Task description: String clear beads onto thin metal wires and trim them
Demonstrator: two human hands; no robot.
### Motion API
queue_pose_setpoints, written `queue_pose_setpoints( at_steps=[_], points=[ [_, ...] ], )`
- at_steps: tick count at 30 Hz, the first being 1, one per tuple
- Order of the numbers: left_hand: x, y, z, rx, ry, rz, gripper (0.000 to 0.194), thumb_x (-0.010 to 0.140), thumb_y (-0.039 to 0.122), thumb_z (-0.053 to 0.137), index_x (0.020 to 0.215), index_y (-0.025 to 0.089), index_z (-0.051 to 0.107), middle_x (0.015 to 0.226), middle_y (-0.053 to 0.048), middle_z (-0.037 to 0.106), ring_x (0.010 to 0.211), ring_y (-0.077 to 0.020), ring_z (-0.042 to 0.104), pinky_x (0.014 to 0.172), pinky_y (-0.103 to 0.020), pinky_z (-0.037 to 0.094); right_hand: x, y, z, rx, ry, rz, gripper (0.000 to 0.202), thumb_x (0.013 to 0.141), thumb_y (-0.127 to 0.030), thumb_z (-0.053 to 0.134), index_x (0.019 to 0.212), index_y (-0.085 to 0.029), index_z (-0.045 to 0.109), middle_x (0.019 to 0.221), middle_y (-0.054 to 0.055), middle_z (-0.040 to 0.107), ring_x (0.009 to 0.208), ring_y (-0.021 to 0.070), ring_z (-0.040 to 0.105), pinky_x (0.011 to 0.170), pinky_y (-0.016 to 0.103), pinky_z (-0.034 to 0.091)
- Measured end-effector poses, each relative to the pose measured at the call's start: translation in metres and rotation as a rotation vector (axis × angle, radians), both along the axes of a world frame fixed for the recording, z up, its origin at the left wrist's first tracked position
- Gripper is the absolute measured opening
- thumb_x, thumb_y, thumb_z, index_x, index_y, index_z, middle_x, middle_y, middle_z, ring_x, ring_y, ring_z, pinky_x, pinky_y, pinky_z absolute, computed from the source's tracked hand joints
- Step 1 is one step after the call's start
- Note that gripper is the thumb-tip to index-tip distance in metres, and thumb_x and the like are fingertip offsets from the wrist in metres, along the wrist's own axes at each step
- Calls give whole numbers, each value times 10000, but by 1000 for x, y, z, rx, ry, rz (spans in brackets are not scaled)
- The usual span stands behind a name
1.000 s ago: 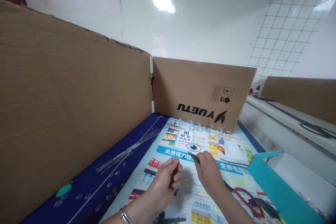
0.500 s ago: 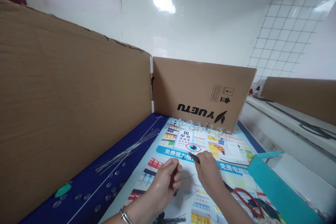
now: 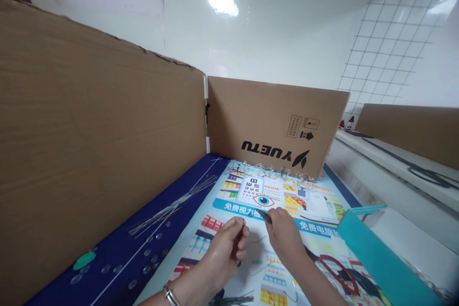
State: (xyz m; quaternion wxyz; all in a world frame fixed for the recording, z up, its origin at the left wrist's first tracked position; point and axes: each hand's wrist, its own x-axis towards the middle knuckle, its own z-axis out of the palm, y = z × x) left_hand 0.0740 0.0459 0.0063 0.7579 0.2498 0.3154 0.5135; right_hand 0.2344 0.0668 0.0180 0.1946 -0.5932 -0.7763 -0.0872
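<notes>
My left hand (image 3: 225, 244) is closed, thumb pressed to the curled fingers. A thin wire (image 3: 257, 240) runs out from beside those fingers, though the grip itself is hidden. To its right, my right hand (image 3: 285, 233) is wrapped round a dark tool with a narrow tip (image 3: 263, 214), which looks like pliers. The tip points left, just above my left fingertips. A red looped handle (image 3: 339, 272) shows beyond my right forearm; whether it belongs to the held tool cannot be seen. Both hands are over the printed sheet (image 3: 215, 186).
A bundle of thin wires (image 3: 174, 205) and several clear discs (image 3: 147, 252) lie on the blue surface at left, near a green disc (image 3: 84, 260). Cardboard walls (image 3: 107, 129) stand left and behind. Small bent wire pieces (image 3: 283, 172) line the back; a turquoise box (image 3: 383, 253) stands right.
Both hands keep nearly the same pose and place. The whole view has shifted very slightly.
</notes>
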Motion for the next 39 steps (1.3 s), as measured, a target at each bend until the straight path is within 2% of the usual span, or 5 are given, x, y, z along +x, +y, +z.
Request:
queue_pose_setpoints(
  at_steps=[6,13,23,32,39],
  points=[
    [-4,2,4,187,221,-31,248,766,421,553,730,185,487,655,26,514,465,-63,422,453,-184,311,-1,-2,1,-29,-28,17,140,866,-199,408,822,-182,540,788,65,586,754,191,518,677,274,349],
    [-7,7,6,452,551,97,214,764,377,560,736,165,553,590,37,483,467,-78,403,455,-190,295,-9,-7,-2,-53,-74,39,103,810,-159,463,846,-194,553,817,65,602,775,218,533,677,298,348],
    [-11,8,9,401,531,98,196,751,339,580,661,166,554,550,41,448,446,-75,295,420,-186,192,-18,-20,-3,-214,123,93,91,819,-201,442,811,-193,532,816,57,594,782,195,537,649,263,356],
    [-13,13,4,381,518,30,249,796,396,517,703,165,518,568,48,433,441,-57,260,414,-181,166,-6,-30,14,-376,365,307,89,813,-252,456,806,-206,532,770,-2,577,708,147,514,602,222,344],
    [-6,5,6,364,492,-56,250,798,390,514,701,161,498,566,55,424,412,-42,249,395,-181,149,0,-39,-9,-305,335,204,220,857,-375,381,737,-208,460,708,-2,553,612,144,477,537,232,298]
  ],
)
